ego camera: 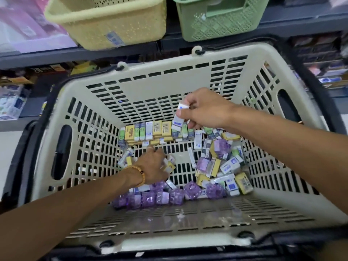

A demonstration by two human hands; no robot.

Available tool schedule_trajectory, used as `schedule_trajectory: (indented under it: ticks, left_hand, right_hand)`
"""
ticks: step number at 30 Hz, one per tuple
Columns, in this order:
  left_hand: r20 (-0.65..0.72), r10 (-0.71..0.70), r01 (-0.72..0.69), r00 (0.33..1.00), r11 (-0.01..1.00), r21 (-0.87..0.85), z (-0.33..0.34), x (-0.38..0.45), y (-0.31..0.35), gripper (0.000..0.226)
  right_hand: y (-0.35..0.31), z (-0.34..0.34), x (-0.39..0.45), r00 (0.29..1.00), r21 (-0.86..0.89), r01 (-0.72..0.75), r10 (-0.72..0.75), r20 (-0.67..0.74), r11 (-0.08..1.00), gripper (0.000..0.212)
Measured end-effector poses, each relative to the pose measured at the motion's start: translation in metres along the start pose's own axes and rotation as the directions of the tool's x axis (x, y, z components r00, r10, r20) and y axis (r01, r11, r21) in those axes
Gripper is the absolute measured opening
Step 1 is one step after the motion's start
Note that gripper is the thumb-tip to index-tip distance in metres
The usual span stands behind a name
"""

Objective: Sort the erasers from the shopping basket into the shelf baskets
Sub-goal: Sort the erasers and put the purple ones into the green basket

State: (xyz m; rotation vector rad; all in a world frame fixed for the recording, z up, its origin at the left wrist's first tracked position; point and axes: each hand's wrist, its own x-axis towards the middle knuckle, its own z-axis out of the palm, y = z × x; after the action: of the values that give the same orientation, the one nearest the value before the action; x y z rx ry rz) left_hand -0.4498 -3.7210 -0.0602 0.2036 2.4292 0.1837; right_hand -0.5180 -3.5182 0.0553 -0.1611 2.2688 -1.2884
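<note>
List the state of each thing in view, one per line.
Shopping basket: partly filled with loose erasers.
Right hand: raised, holding white erasers.
Left hand: down among erasers, grip blurred.
Yellow basket: on shelf, contents hidden.
Green basket: on shelf, contents hidden.

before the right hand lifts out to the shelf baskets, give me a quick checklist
1. Right hand grips white-and-blue erasers: ok.
2. Held erasers all one kind: cannot tell, partly hidden by fingers.
3. Yellow shelf basket and green shelf basket hold matching erasers: cannot tell, insides not visible.
4. Way up past the shopping basket wall is free: ok.
5. Left hand has a firm hold on erasers at the basket floor: cannot tell, blurred.
</note>
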Motion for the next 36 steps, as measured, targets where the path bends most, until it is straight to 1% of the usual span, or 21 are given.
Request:
schedule_trajectory:
  ticks: [4,6,8,9,11,12,13,14,16,17,18,20,22,24,27,29,30,31,33,34,36]
  left_hand:
    - [0.009,0.029,-0.029,1.0,1.0,0.01,-0.006,0.002,0.001,0.06]
    - [0.026,0.083,-0.082,0.996,0.996,-0.027,-0.008,0.002,0.001,0.065]
    - [0.045,0.161,-0.157,0.986,0.984,-0.081,-0.01,0.002,0.004,0.063]
    - [0.054,0.199,-0.192,0.978,0.975,-0.115,-0.012,0.002,0.008,0.057]
    - [0.028,0.258,-0.247,0.966,0.949,-0.197,-0.014,0.004,0.017,0.033]
    - [0.005,0.264,-0.254,0.965,0.934,-0.253,-0.015,0.005,0.022,0.025]
    - [-0.015,0.261,-0.251,0.965,0.913,-0.322,-0.016,0.006,0.029,0.022]
    - [-0.022,0.259,-0.246,0.966,0.885,-0.396,-0.017,0.009,0.036,0.026]
    - [-0.022,0.303,-0.279,0.953,0.846,-0.455,-0.019,0.014,0.051,0.051]
    - [-0.022,0.35,-0.328,0.936,0.851,-0.41,-0.019,0.017,0.057,0.058]
    - [-0.019,0.399,-0.38,0.917,0.859,-0.343,-0.018,0.019,0.062,0.058]
    - [-0.017,0.47,-0.462,0.883,0.86,-0.217,-0.016,0.022,0.064,0.049]
    - [-0.009,0.49,-0.488,0.872,0.866,-0.108,-0.013,0.023,0.055,0.047]
    - [-0.001,0.474,-0.473,0.881,0.88,-0.039,-0.009,0.022,0.046,0.051]
    - [-0.021,0.437,-0.438,0.899,0.898,-0.034,-0.008,0.021,0.045,0.049]
    - [-0.061,0.395,-0.4,0.917,0.908,-0.122,-0.011,0.017,0.047,0.042]
    - [-0.088,0.355,-0.365,0.931,0.9,-0.238,-0.016,0.013,0.048,0.034]
    - [-0.104,0.299,-0.316,0.948,0.868,-0.384,-0.021,0.008,0.047,0.025]
    - [-0.075,0.162,-0.17,0.984,0.732,-0.659,-0.032,-0.004,0.041,0.018]
    - [-0.03,0.086,-0.079,0.996,0.651,-0.755,-0.037,-0.011,0.035,0.018]
    - [0.075,-0.036,0.083,0.997,0.484,-0.871,-0.049,-0.024,0.025,0.024]
  right_hand:
    - [0.001,-0.001,0.0,1.0,-0.007,-0.008,0.008,-0.004,1.0,0.017]
    - [0.001,-0.003,0.001,1.0,0.001,-0.006,0.006,-0.015,1.0,0.016]
    - [0.001,-0.006,0.003,0.999,0.008,-0.004,0.004,-0.033,1.0,0.016]
    - [0.002,-0.008,0.004,0.999,0.013,-0.007,0.008,-0.042,1.0,0.016]
    - [0.002,-0.012,0.006,0.998,0.016,-0.018,0.019,-0.061,1.0,0.018]
    - [0.002,-0.014,0.007,0.997,0.018,-0.021,0.022,-0.073,1.0,0.018]
    - [0.003,-0.016,0.008,0.996,0.023,-0.019,0.021,-0.087,1.0,0.018]
    - [0.003,-0.018,0.009,0.995,0.029,-0.012,0.015,-0.1,0.999,0.017]
    - [0.004,-0.019,0.01,0.993,0.034,-0.002,0.006,-0.12,0.999,0.015]
    - [0.004,-0.019,0.011,0.992,0.035,0.0,0.005,-0.126,0.999,0.015]
    - [0.005,-0.02,0.011,0.992,0.037,-0.001,0.006,-0.13,0.999,0.015]
    - [0.005,-0.02,0.011,0.991,0.04,-0.005,0.01,-0.132,0.999,0.016]
    - [0.006,-0.021,0.011,0.991,0.04,-0.003,0.008,-0.131,0.999,0.015]
    - [0.007,-0.021,0.011,0.992,0.041,-0.002,0.008,-0.127,0.999,0.013]
    - [0.007,-0.02,0.012,0.992,0.05,-0.014,0.02,-0.123,0.999,0.012]
    - [0.007,-0.02,0.013,0.991,0.074,-0.035,0.044,-0.127,0.997,0.009]
    - [0.007,-0.019,0.014,0.989,0.091,-0.05,0.062,-0.136,0.995,0.01]
    - [0.008,-0.018,0.014,0.986,0.107,-0.068,0.083,-0.146,0.992,0.012]
    - [0.012,-0.015,0.015,0.979,0.128,-0.113,0.132,-0.157,0.985,0.016]
    - [0.015,-0.013,0.015,0.976,0.126,-0.138,0.156,-0.153,0.982,0.016]
    - [0.022,-0.005,0.017,0.972,0.079,-0.182,0.191,-0.137,0.98,0.013]
